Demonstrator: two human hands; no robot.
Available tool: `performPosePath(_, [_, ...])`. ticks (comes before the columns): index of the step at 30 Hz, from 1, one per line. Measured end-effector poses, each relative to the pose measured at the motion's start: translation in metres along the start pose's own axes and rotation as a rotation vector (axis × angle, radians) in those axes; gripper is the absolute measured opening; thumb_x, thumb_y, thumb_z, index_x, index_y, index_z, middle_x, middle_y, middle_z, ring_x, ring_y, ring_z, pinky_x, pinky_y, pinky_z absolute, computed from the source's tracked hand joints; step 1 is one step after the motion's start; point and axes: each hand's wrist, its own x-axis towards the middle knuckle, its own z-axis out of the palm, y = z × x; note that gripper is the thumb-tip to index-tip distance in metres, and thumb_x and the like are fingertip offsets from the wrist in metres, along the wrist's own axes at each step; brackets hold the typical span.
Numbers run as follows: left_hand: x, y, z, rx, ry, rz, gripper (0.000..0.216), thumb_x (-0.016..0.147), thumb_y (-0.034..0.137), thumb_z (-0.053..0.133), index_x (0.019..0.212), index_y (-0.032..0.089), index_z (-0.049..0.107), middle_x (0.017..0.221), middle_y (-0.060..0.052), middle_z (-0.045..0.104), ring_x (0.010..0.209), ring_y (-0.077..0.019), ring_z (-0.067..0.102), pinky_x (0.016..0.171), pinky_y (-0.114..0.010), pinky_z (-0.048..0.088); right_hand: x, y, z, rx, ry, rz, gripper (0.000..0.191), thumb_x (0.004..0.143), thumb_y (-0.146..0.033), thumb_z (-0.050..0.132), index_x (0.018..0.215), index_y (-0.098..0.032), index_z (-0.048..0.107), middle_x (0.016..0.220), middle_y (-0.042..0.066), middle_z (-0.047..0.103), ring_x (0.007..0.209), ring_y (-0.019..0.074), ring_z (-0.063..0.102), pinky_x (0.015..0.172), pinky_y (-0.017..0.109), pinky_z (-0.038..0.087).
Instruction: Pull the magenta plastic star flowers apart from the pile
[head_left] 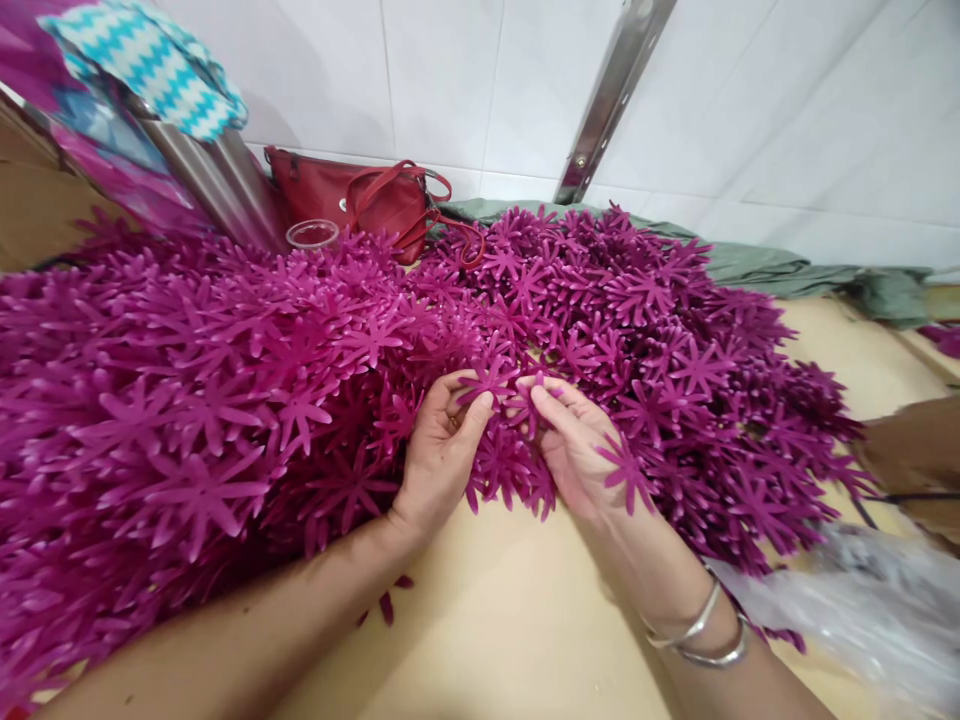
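A big heap of magenta star-shaped plastic flowers (225, 380) covers the tan table (487, 620) from the left edge to the right. At the heap's near edge, my left hand (439, 455) pinches a magenta flower (489, 382) between thumb and fingers. My right hand (574, 440), with two silver bangles (701, 640) on its wrist, is closed on a bunch of flowers (510, 465) that hangs under both hands. Another flower lies on the back of my right hand. The two hands almost touch.
A red handbag (375, 200) and a clear plastic cup (313, 234) stand behind the heap by the white tiled wall. A metal post (217, 180) carries a turquoise zigzag cloth (150, 60). Green fabric (787, 265) lies at the back right, clear plastic bag (847, 600) at the near right.
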Motion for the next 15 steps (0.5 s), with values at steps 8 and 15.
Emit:
performPosePath(8, [0.000,0.000,-0.002,0.043,0.049,0.046,0.024,0.091,0.038,0.073,0.107,0.024,0.061,0.097,0.001,0.072,0.089,-0.0128,0.069,0.089,-0.028,0.056,-0.002,-0.008,-0.005,-0.038,0.043,0.067,0.029,0.081,-0.048,0.079,0.080,-0.024,0.063,0.069,-0.001,0.066,0.057,0.0154,0.058,0.057,0.030,0.048])
performPosePath(15, [0.001,0.001,-0.001,0.000,0.060,0.036,0.031,0.089,0.042,0.076,0.110,0.025,0.061,0.099,0.001,0.075,0.092,-0.0145,0.072,0.092,-0.031,0.057,-0.009,-0.016,-0.006,-0.182,-0.032,0.022,0.040,0.086,-0.056,0.074,0.074,-0.024,0.054,0.066,-0.006,0.053,0.056,0.0129,0.044,0.055,0.026,0.040])
